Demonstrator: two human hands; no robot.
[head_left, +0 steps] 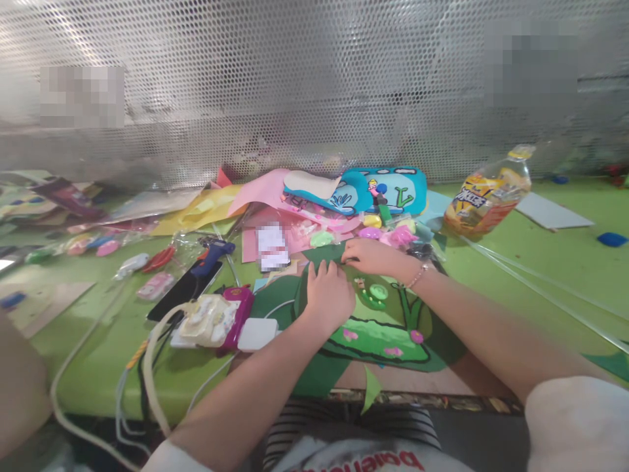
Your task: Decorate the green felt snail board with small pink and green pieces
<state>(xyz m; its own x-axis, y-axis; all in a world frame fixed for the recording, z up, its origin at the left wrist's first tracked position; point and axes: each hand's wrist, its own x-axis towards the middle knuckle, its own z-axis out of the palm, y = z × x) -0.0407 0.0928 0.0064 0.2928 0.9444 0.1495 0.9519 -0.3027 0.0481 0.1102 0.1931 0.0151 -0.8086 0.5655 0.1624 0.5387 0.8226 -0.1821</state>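
A green foam-sheet picture (368, 328) lies on the table in front of me, with a black-outlined grass band, small pink flowers, a green spiral (378, 292) and a tall leafy plant (411, 305). My left hand (331, 295) rests on its upper left part, fingers stretched out and pointing away from me. At the picture's top edge, my right hand (376, 257) has its thumb and fingers closed together on a dark spot; what they pinch is too small to make out. Lumps of coloured clay (369, 233) sit just beyond that hand.
Blue foam pictures (413, 190) and coloured sheets (260, 193) lie at the back against a perforated metal wall (304, 78). A drink bottle (486, 196) leans at right. Left are a blue glue gun (211, 257), phone (170, 298), white adapter (258, 334) and cables. Another person's arm (19, 387) shows.
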